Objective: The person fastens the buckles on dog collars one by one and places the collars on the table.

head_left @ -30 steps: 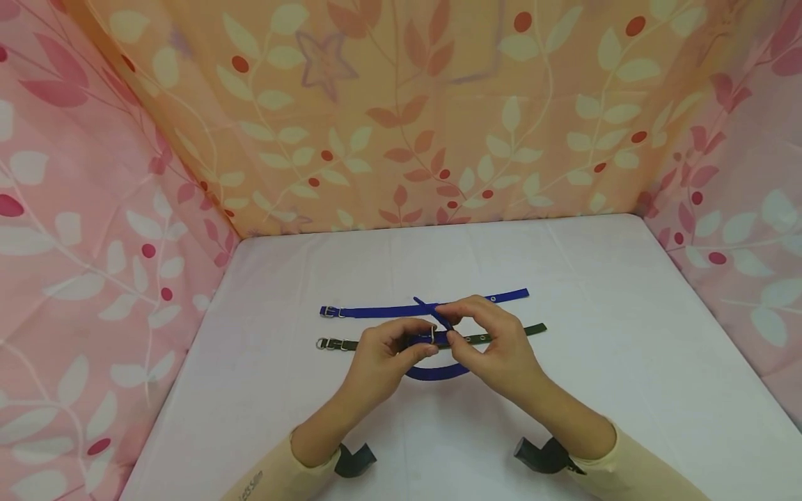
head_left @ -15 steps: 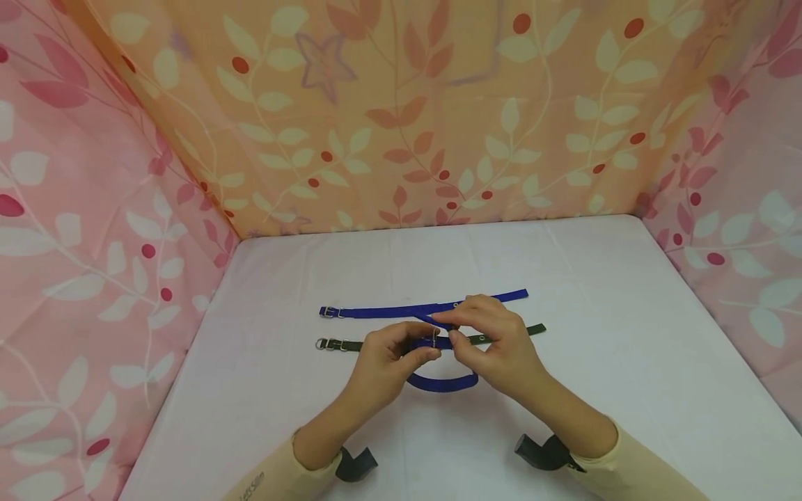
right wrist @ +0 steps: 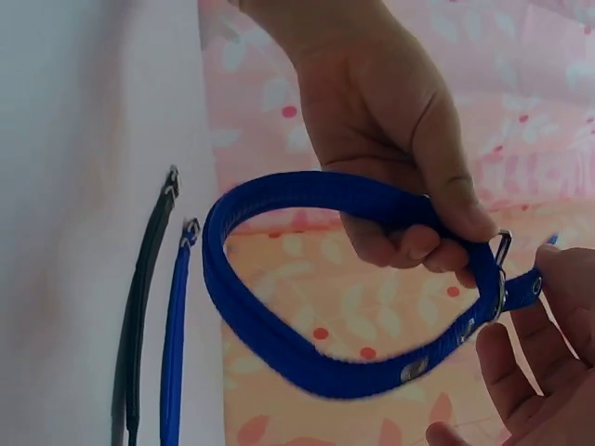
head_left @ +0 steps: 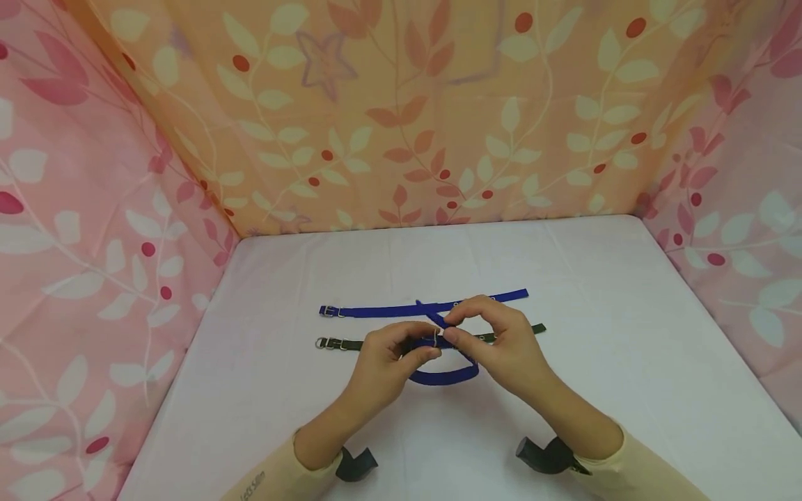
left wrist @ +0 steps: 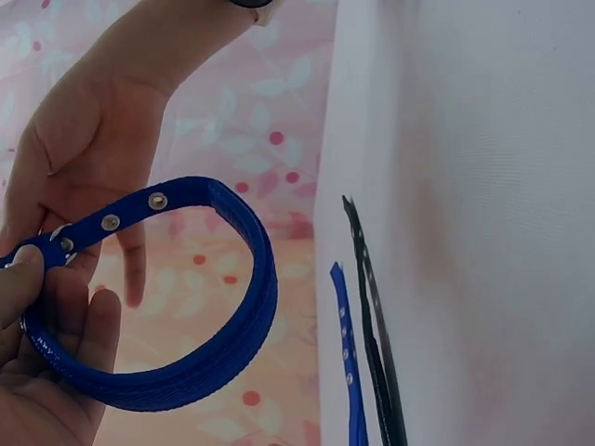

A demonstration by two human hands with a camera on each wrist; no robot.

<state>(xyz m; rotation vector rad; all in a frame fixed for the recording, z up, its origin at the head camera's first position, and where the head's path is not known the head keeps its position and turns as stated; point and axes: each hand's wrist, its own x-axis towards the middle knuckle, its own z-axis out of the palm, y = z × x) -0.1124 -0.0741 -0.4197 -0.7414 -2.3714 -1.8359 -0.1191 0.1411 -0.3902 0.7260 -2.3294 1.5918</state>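
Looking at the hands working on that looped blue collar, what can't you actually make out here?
- Head view: the looped blue collar's buckle, mostly covered by the left hand and right hand.
- Right wrist view: whether the buckle pin sits in a hole; too small to tell.
- Left wrist view: the buckle, hidden by a thumb at the frame's edge.
- Head view: the middle of the black collar, hidden behind both hands.
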